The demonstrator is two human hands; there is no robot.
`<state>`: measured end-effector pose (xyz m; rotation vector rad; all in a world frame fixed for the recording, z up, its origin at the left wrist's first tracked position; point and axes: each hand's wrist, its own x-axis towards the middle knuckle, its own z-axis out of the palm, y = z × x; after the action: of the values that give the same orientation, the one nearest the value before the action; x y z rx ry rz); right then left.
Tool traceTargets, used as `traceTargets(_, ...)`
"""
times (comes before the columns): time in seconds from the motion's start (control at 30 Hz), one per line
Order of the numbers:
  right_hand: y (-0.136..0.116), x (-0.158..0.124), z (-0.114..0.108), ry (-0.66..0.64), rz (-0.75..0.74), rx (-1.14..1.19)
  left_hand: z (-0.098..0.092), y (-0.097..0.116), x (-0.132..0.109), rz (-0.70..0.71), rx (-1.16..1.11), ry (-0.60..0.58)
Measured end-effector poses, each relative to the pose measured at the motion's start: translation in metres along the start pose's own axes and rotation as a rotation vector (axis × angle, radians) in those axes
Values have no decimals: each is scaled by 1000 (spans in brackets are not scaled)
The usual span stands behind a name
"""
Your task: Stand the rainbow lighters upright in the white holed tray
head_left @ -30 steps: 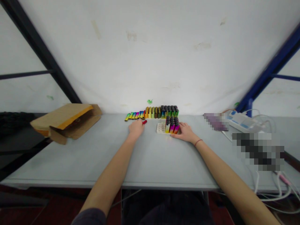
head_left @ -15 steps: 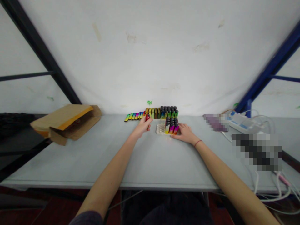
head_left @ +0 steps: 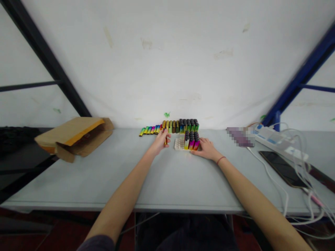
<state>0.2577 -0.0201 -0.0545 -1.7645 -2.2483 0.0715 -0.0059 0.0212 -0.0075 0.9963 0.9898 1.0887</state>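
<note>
My left hand [head_left: 160, 141] is closed around a lighter [head_left: 165, 141], of which a narrow yellow-orange strip shows between thumb and fingers. To its right sits a whitish tray [head_left: 179, 144] with round sockets. Upright lighters [head_left: 192, 141] with black tops and yellow, pink and orange bodies fill the tray's right part; the sockets on its left are bare. My right hand [head_left: 208, 149] grips the tray's right end, thumb at the front and fingers behind. Beyond my left hand, a row of colourful lighters [head_left: 150, 130] lies on the table.
Behind the tray stand blocks of upright lighters, one yellow-topped [head_left: 171, 126], one black-topped [head_left: 188, 125]. At left lies an open cardboard box [head_left: 75, 134]. On the right are a phone [head_left: 282, 168], a power strip [head_left: 277, 141] and loose white cables [head_left: 269, 170].
The lighter in my left hand has turned; its red part showed at the top before, and a yellow-orange strip now points down. My right hand and the tray have stayed put.
</note>
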Motion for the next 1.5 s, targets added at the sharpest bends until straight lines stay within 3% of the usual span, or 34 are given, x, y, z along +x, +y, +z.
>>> traceTargets(0.37,1,0,2,5,-2,1,5,4,-4,-201,-237,-137)
traceTargets(0.7,0,0,1,13,-2,-12,15,5,-14,-289,-232,-118)
traceTargets(1.5,0,-1,1,8,-5,2,21,-6,-10,-171,-170,-231)
